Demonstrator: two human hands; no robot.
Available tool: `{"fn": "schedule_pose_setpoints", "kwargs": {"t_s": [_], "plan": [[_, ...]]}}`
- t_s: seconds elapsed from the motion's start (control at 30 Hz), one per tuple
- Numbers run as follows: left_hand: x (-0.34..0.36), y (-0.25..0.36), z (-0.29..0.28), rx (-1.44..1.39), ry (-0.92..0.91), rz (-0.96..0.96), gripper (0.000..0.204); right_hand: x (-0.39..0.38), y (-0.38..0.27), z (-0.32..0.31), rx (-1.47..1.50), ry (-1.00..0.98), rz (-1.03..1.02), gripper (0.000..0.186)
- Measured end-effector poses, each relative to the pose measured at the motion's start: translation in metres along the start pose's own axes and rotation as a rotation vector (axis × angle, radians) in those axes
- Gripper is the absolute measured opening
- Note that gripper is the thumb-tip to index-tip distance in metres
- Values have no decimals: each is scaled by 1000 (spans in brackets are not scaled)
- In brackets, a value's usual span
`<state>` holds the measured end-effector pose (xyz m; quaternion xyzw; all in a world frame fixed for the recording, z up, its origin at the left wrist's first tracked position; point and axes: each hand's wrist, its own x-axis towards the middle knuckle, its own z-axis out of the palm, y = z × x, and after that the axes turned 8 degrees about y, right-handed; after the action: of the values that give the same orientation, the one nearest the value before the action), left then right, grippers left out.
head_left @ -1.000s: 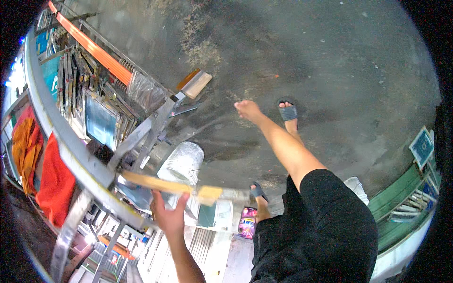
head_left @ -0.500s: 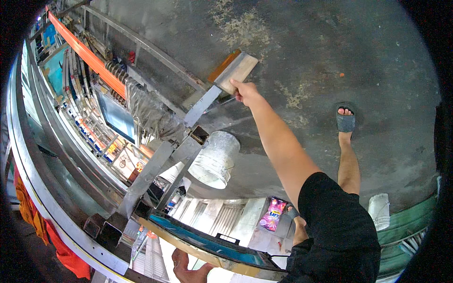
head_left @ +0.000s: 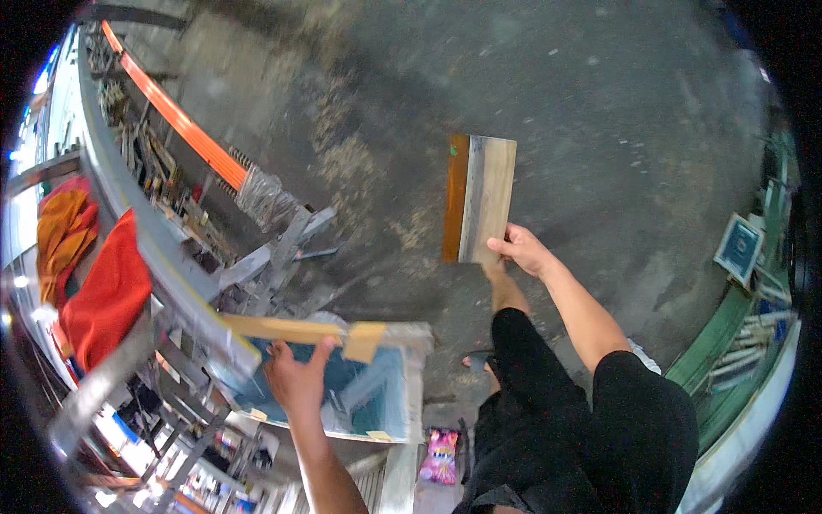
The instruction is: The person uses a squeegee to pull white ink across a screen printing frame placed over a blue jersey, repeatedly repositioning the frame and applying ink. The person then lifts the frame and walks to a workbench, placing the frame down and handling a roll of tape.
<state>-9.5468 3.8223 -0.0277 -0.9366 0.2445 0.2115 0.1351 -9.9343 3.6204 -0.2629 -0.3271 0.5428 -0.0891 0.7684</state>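
Observation:
My right hand [head_left: 524, 250] holds a wide squeegee [head_left: 488, 197] by the lower end of its wooden handle, thumb on the near face. The orange-brown blade runs along its left side, and the squeegee is out over the floor. At the lower left, my left hand [head_left: 298, 377] grips the top edge of a printing screen [head_left: 409, 390], with thumb and fingers apart along it. The screen has blue-green mesh and tan tape on its border. It leans beside a metal table rail [head_left: 193, 291]; that rail covers its left end.
A red cloth [head_left: 107, 295] and an orange-brown cloth [head_left: 64, 231] hang at the left. Beyond them runs an orange bar [head_left: 175, 116] with plastic-wrapped metal framework. A pink-purple bag [head_left: 440, 456] lies below the screen. At right stands a green ledge [head_left: 715, 351] with a small framed screen [head_left: 740, 248].
The view has swung round. The squeegee has come away from the metal framework and turned upright in my right hand. The screen now shows its mesh face, with my left hand at its top edge.

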Motion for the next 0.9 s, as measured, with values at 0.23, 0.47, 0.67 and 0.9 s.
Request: {"fn": "schedule_pose_setpoints", "kwargs": {"t_s": [0.23, 0.47, 0.67, 0.9], "plan": [[-120, -40, -34, -788, 293, 304, 77, -317, -72, -8, -51, -91, -377, 57], [-376, -145, -59, -1706, -8, 671, 56, -487, -2, 113, -199, -439, -495, 46], [-478, -312, -42, -1687, 416, 489, 40, -580, 52, 242, -527, -704, -460, 42], [-533, -402, 4, -1902, 740, 140, 25, -594, 74, 330, -808, -955, -521, 37]]}}
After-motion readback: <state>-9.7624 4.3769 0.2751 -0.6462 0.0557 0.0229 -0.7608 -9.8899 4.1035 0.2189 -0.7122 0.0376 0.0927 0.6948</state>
